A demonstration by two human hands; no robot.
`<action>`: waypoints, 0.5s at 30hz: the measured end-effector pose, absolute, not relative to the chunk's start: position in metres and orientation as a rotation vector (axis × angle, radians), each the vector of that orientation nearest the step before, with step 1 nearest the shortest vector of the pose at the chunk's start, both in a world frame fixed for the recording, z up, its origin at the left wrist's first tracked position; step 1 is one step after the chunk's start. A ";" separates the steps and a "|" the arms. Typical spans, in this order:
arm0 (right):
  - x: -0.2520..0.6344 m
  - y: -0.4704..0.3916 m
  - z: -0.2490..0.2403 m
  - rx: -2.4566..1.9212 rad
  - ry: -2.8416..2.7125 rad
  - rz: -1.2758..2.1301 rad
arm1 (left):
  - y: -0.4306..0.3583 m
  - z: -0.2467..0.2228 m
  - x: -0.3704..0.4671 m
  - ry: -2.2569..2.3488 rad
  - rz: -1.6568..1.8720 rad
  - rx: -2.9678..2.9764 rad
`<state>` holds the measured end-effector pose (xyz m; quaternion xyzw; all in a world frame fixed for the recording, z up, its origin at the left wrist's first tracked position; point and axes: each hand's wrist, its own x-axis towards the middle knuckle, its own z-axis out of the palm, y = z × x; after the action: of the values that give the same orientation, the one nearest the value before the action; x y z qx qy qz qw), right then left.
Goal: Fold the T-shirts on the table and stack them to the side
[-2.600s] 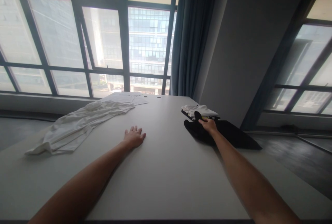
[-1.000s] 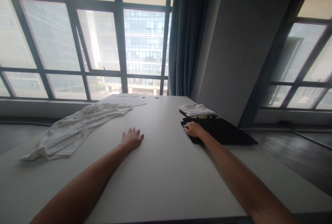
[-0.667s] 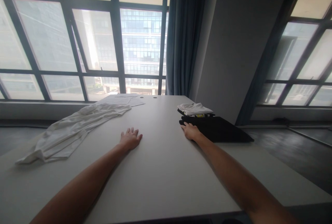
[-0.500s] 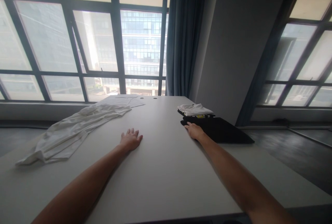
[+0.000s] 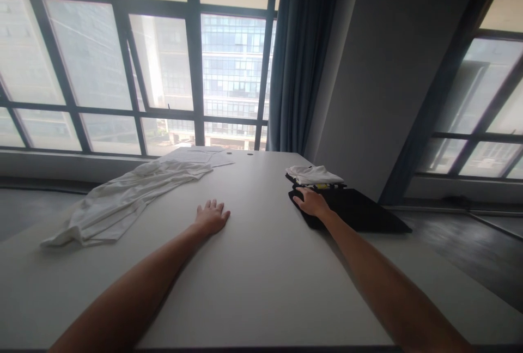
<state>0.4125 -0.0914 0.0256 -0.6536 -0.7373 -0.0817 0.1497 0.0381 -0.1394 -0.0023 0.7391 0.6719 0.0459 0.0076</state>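
Note:
My left hand lies palm down on the white table, its fingers spread and holding nothing. Farther right, my right hand rests on the left part of a flat black piece, either cloth or a board; I cannot tell which. Its fingers are stretched out over the black surface. Just beyond those fingers is a small stack with a folded white cloth on top and dark and yellow layers beneath. A long, wrinkled white garment is spread along the table's left side.
Large windows and a blue-grey curtain stand behind the table. A grey pillar rises at the right. Two small dark round spots mark the table's far end. Grey floor shows beyond the right edge.
My right hand has shifted from the black piece's left edge farther onto it, toward the stack. My left hand stays flat on the table. The view has turned slightly left.

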 end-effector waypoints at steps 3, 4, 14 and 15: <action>0.409 -0.091 0.017 -1.972 -2.158 -0.266 | -0.139 -0.002 0.038 2.101 0.143 2.304; 0.408 -0.090 0.013 -2.044 -2.205 -0.202 | -0.140 -0.002 0.038 2.102 0.143 2.304; 0.392 -0.089 0.002 -2.053 -2.342 -0.166 | -0.128 0.010 0.024 2.024 0.265 2.282; 0.390 -0.092 0.003 -1.983 -2.334 -0.283 | -0.123 0.015 0.013 2.037 0.312 2.247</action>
<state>0.3896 -0.0915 0.0034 -0.6443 -0.7585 -0.0921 0.0330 0.0133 -0.1227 0.0152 0.7362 0.6674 0.1022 0.0463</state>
